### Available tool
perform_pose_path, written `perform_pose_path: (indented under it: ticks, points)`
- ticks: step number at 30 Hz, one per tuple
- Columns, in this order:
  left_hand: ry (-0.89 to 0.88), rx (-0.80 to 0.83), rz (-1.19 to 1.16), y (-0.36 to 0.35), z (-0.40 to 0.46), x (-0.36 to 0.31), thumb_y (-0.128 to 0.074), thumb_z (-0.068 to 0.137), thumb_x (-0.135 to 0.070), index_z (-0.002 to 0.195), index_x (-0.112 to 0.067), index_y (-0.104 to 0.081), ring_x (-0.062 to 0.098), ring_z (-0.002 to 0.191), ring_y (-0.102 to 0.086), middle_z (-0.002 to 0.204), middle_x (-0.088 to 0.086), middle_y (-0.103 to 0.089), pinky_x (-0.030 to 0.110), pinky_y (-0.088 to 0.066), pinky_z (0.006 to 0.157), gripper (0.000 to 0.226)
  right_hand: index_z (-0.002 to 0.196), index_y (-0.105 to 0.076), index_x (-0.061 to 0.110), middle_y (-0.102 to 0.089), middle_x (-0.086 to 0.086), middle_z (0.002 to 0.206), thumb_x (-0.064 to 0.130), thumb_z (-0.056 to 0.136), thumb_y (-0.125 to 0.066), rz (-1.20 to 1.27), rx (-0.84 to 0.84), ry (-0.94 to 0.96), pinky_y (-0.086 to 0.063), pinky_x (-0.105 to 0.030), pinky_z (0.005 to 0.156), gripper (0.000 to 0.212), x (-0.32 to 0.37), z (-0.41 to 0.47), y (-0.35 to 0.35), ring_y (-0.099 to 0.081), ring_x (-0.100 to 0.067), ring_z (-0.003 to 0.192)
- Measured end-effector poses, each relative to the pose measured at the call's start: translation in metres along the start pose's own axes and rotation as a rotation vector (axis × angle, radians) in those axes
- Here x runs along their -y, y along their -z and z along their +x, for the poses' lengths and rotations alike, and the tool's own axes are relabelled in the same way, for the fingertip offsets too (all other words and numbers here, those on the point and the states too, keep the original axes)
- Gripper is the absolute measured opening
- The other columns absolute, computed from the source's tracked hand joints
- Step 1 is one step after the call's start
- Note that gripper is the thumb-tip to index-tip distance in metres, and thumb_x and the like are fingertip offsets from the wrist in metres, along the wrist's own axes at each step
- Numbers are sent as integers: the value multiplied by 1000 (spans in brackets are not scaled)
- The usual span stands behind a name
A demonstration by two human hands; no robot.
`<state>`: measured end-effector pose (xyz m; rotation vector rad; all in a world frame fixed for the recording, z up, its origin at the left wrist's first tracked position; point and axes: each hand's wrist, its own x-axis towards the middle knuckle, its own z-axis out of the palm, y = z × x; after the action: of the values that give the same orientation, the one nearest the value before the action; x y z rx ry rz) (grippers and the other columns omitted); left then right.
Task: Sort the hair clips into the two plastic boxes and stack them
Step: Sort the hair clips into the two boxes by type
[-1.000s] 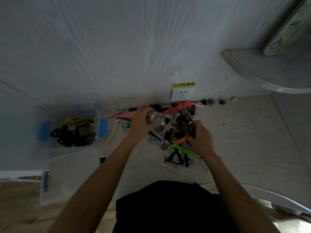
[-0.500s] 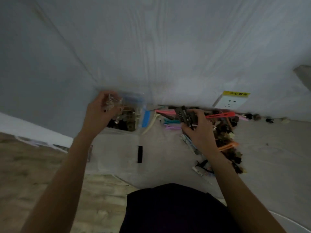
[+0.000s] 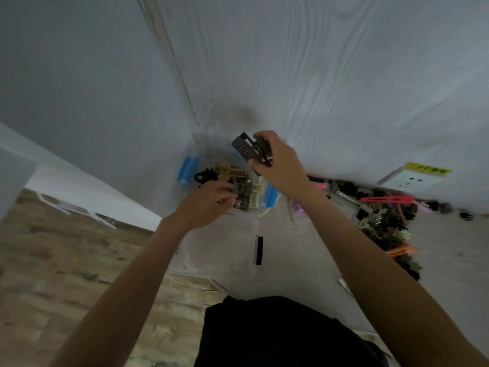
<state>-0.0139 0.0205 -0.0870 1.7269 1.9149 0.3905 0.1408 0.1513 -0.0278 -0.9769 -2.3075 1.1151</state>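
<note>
Dark cloth of the person's clothing point(image 3: 277, 332) fills the near bottom edge, and both bare arms go forward from it over the pale floor point(image 3: 304, 260). Just ahead lies a clear plastic box point(image 3: 219, 250), almost invisible, with a black latch point(image 3: 259, 250) on its side; I see no clips in it, so I judge it waits for the other kind of clip. To the right, well apart from the boxes, the unsorted pile of hair clips point(image 3: 386, 221) lies along the foot of the wall, with a red clip point(image 3: 386, 199) on top.

Farther on, the left hand point(image 3: 209, 205) rests at the near edge of the second box point(image 3: 188, 168), the one with blue latches, its fingers loosely curled toward the dark and beige claw clips point(image 3: 230, 176) inside. Whether it grips one I cannot tell; perhaps it releases or arranges them so more can fit.

Above that box the right hand point(image 3: 277, 160) holds a dark comb-like clip point(image 3: 250, 149) pinched between thumb and fingers. It hangs over the box probably because this clip belongs with the others there. The box stands in the corner against the grey wall point(image 3: 317, 75). A white socket point(image 3: 410, 178) is on the wall at right.
</note>
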Motion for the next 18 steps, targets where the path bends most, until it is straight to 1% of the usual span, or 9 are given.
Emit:
perform_pose_path:
  ticks: [2, 4, 6, 7, 9, 11, 13, 15, 18]
  points:
    - [-11, -178, 41, 1, -2, 4, -44, 91, -38, 111, -16, -67, 19, 105, -56, 116, 5, -62, 28, -47, 83, 38, 128, -43, 13, -58, -12, 118, 15, 82, -63, -147, 59, 53, -48, -37, 89, 50, -4, 10, -10, -58, -25, 102]
    - [19, -325, 63, 7, -5, 9, -37, 90, -40, 104, -17, -68, 19, 90, -61, 104, 4, -67, 23, -42, 71, 42, 130, -43, 15, -55, -13, 119, 18, 82, -60, -414, 205, 87, -45, -41, 88, 51, -11, 15, -16, -55, -31, 105]
    - [51, -366, 92, 11, -7, 14, -34, 89, -41, 100, -17, -69, 19, 81, -63, 98, 2, -69, 22, -41, 66, 44, 127, -47, 17, -54, -10, 121, 26, 82, -60, -688, 345, 132, -39, -42, 92, 48, -17, 16, -18, -48, -32, 113]
    - [50, -354, 86, 10, -8, 16, -34, 89, -41, 100, -18, -69, 19, 80, -63, 97, 2, -69, 23, -42, 66, 44, 125, -50, 19, -55, -8, 122, 30, 83, -59, -741, 376, 147, -37, -42, 94, 44, -18, 15, -19, -45, -30, 116]
    - [-13, -284, 43, 7, -9, 14, -36, 89, -40, 99, -18, -70, 19, 81, -65, 96, 1, -71, 27, -48, 69, 42, 117, -55, 20, -59, -4, 119, 31, 86, -57, -732, 368, 152, -36, -41, 94, 33, -18, 12, -20, -47, -28, 113]
    - [-85, -219, 74, -1, -9, 11, -37, 90, -40, 96, -18, -72, 19, 82, -65, 95, -1, -73, 31, -49, 73, 42, 106, -61, 20, -61, -2, 113, 26, 86, -58, -700, 354, 182, -38, -39, 90, 21, -16, 11, -24, -52, -25, 105]
    - [-86, -172, 140, -7, -8, 7, -31, 90, -43, 93, -20, -71, 20, 85, -64, 96, -4, -72, 32, -45, 77, 47, 95, -65, 18, -62, -3, 106, 18, 84, -58, -660, 384, 223, -43, -36, 84, 13, -16, 10, -28, -57, -24, 97]
    - [-71, -181, 173, -9, -7, 5, -28, 89, -44, 91, -21, -70, 21, 86, -62, 96, -4, -71, 31, -39, 78, 48, 89, -66, 13, -61, -6, 102, 10, 83, -58, -619, 461, 254, -47, -35, 79, 11, -17, 10, -29, -58, -23, 92]
    - [-64, -196, 179, -8, -7, 5, -28, 86, -43, 89, -21, -71, 21, 86, -60, 94, -3, -70, 27, -30, 76, 48, 82, -66, 8, -60, -11, 94, 2, 82, -59, -516, 474, 377, -44, -25, 70, 9, -19, 7, -28, -58, -22, 83]
